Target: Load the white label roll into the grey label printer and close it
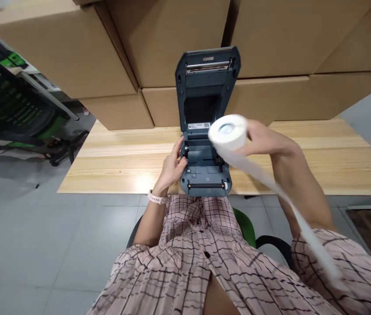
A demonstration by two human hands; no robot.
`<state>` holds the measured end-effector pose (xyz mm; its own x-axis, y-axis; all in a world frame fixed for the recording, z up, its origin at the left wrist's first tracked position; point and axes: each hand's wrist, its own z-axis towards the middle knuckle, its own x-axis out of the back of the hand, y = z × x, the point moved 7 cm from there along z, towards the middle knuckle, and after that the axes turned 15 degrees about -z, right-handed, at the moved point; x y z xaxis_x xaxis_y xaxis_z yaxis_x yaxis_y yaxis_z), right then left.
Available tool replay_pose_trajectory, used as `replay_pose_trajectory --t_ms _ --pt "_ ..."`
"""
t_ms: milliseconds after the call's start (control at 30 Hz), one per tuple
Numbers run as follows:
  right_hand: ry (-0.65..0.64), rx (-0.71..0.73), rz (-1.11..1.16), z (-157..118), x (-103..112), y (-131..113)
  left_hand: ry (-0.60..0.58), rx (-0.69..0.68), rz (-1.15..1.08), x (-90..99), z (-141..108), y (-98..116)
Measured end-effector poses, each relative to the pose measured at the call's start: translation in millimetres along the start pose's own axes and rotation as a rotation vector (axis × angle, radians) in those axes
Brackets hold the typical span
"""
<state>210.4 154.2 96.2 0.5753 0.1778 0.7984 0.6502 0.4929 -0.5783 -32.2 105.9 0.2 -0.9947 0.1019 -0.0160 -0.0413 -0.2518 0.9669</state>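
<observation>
A dark grey label printer (205,170) stands near the front edge of the table, its lid (201,85) swung up and back. Inside, the roll bay and a black roller at the front are exposed. My left hand (171,167) grips the left side of the printer's body, thumb over the rim. In my right hand (260,139) is a roll of white labels (228,131), raised above the right part of the bay. A long loose strip trails from the roll down to the right across my forearm, blurred at its end.
Large cardboard boxes (185,39) are stacked along the back of the wooden table (116,162), just behind the raised lid. At the left is a black and green office chair (11,96). A grey tiled floor (57,236) lies below.
</observation>
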Motion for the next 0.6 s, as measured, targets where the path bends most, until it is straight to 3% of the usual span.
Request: replay_pose_trajectory --t_ms 100,200,467,600 --pt "-0.362 0.236 -0.296 30 -35 -33 -0.028 0.013 0.002 0.2 0 -3" --pt "-0.48 0.257 -0.541 45 -59 -38 -0.04 0.018 -0.008 1.6 0 -6" --pt "-0.595 0.22 -0.677 55 -94 -23 -0.008 0.018 0.01 2.4 -3 -7" --pt "-0.513 0.248 -0.639 47 -95 -24 0.012 0.025 0.011 1.5 -4 -9"
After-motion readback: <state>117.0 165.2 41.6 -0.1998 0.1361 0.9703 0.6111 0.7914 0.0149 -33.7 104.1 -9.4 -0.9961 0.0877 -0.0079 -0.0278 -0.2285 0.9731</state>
